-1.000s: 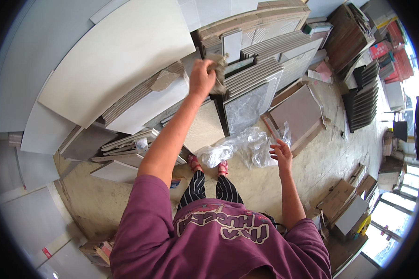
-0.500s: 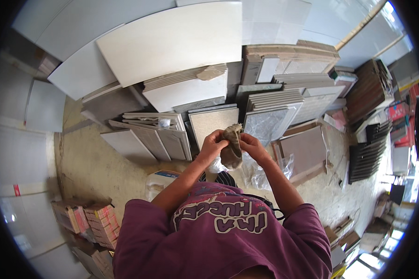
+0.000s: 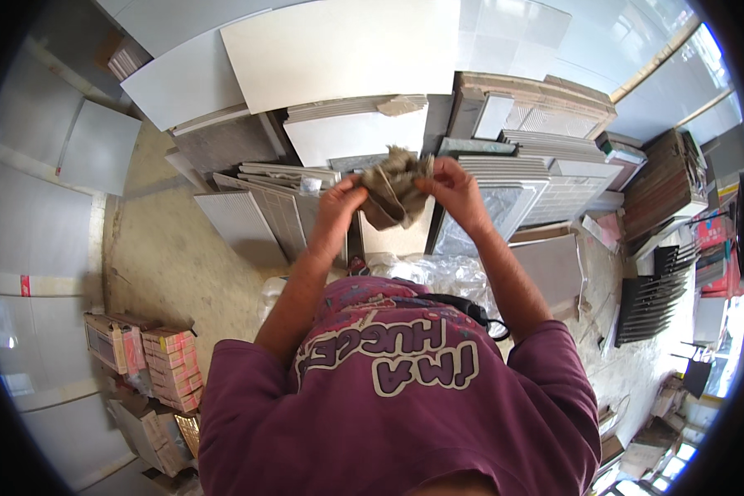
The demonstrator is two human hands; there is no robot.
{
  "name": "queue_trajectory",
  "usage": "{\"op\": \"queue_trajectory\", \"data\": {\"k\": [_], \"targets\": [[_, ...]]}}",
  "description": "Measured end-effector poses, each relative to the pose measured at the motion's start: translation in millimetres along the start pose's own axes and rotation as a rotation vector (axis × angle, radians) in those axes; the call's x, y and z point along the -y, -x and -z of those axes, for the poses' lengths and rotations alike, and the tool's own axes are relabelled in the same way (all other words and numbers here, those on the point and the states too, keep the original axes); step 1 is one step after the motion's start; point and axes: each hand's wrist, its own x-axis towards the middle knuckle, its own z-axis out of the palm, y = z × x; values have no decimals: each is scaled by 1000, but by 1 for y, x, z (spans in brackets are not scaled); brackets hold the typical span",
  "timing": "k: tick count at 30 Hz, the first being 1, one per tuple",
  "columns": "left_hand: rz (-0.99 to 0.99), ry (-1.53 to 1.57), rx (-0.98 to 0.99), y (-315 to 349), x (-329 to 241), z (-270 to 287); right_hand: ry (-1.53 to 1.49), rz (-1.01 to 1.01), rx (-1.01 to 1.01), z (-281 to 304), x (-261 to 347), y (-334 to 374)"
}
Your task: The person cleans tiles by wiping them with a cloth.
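A crumpled, dirty brown-grey rag (image 3: 395,198) hangs stretched between my two hands, out in front of my chest. My left hand (image 3: 336,213) pinches its left edge, thumb and fingers pressed together. At the opposite side, my right hand (image 3: 458,195) grips the rag's right edge between thumb and fingertips. Folds and a ragged upper edge show on the cloth. Behind it stands a beige tile (image 3: 395,238), partly hidden by the rag. Crinkled clear plastic wrap (image 3: 442,273) lies below, close to my body.
Stacks of leaning tiles surround me: grooved panels (image 3: 260,223) at left, grey tiles (image 3: 496,211) at right, and a large cream slab (image 3: 339,54) behind. A black rack (image 3: 651,302) stands far right. Pink-marked boxes (image 3: 172,368) are piled at lower left. Bare concrete floor (image 3: 161,256) shows at left.
Both hands have moved up and farther from my body, and wider apart. The rag, earlier bunched and hanging narrow, is now spread wider between them. The view has shifted slightly.
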Motion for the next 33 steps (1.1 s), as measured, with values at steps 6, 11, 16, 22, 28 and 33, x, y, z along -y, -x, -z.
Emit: {"op": "queue_trajectory", "data": {"k": [6, 11, 16, 22, 28, 33], "targets": [[-80, 209, -203, 4, -32, 10, -117, 75, -108, 25, 29, 6], [-122, 332, -210, 0, -40, 14, -28, 40, -182, 38, 34, 22], [-91, 207, -146, -2, -41, -8, 133, 16, -88, 33, 26, 37], [34, -37, -2, 4, -17, -58, 102, -28, 54, 4, 34, 44], [57, 0, -80, 9, 3, -66, 203, -14, -61, 11, 19, 49], [99, -49, -26, 11, 21, -51, -86, 102, -158, 45, 57, 42]]}}
